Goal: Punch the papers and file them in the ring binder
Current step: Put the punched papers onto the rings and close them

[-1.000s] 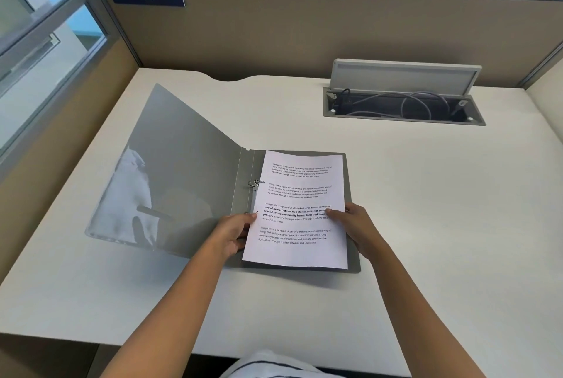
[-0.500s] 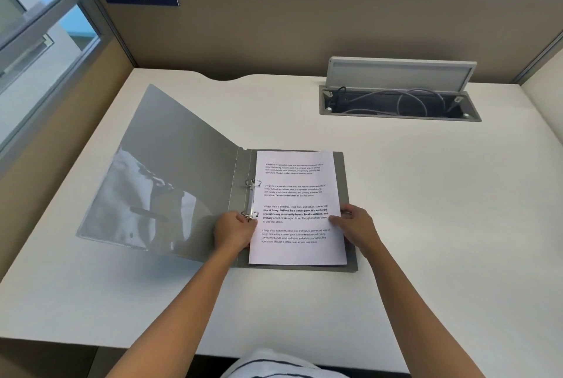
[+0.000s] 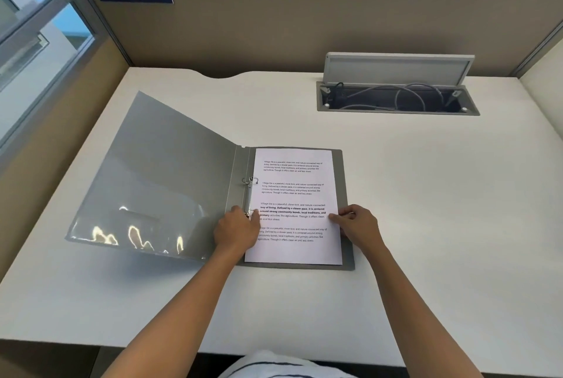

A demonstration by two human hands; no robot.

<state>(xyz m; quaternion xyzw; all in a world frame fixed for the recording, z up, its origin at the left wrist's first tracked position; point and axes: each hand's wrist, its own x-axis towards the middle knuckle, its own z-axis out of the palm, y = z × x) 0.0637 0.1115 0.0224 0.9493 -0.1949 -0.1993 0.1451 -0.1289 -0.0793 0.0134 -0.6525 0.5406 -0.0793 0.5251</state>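
White paper (image 3: 297, 195) in binder (image 3: 170, 176), hands (image 3: 236, 233) pinching edges

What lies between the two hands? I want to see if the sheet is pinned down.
In the head view, only the printed paper in the binder spans from left hand to right hand.

We get bright, even overhead light, soft shadows under the arms, squiggly white glare on the binder's open cover (image 3: 128, 237), and wide-angle bending at the edges. Focus looks sharp.
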